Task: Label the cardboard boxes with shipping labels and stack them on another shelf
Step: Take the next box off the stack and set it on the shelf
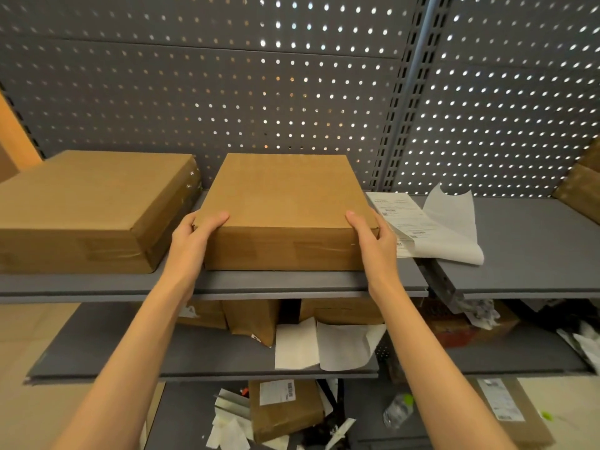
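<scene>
Box [282,203] sits at shelf [292,282] front edge | our left hand [191,235] and right hand [373,241] grasp its near corners | we'd lift level, labels [402,216] lie beside

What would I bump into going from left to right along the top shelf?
Left box → left hand → middle box that both hands hold → right hand → shipping labels → peeled backing paper → corner of another box at the far right.
</scene>
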Tool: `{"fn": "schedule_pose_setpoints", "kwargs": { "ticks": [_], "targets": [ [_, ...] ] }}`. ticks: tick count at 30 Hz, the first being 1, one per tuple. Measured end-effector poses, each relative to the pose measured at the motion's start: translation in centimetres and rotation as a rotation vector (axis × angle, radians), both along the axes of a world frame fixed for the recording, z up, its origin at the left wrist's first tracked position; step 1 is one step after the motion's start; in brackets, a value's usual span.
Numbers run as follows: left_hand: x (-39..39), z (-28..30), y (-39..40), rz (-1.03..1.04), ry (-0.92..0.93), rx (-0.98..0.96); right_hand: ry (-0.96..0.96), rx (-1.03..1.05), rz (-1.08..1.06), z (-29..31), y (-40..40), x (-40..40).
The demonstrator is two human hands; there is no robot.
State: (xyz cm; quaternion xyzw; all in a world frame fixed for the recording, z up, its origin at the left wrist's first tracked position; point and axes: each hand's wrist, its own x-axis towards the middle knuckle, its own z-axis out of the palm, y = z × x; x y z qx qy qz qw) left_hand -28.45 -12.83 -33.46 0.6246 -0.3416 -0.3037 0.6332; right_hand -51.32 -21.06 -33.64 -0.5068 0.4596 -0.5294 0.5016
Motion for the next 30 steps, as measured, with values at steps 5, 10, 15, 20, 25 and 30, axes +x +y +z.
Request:
{"fn": "schedule_pose_setpoints", "kwargs": {
  "ticks": [5,10,15,20,25,30],
  "targets": [
    [-0.1,0.1,-0.6,-0.017,-0.022,0.028,-0.005,0.001,-0.005,0.2,-0.3,0.3],
    [0.0,0.1,-1.1,-0.041,-0.018,0.026,0.007,0.022,-0.019,0.2,-0.8,0.5],
    [-0.1,0.0,-1.1,-0.030,-0.052,0.022,0.024,0.027,-0.023,0.1,-0.8,0.5],
    [-0.1,0.6,-0.6,0.025,-0.241,0.022,0.087,0.011,-0.008,0.3,-0.7,0.3],
    [-0.2,1.9,-0.3,0.066,-0.621,-0.072,0.208,-0.097,-0.082,0.8,-0.5,-0.5],
    [-2.4,3.8,-0.8,0.050,-0.873,-0.186,0.199,-0.247,-0.237,1.5,-1.0,-2.7]
  ]
}}
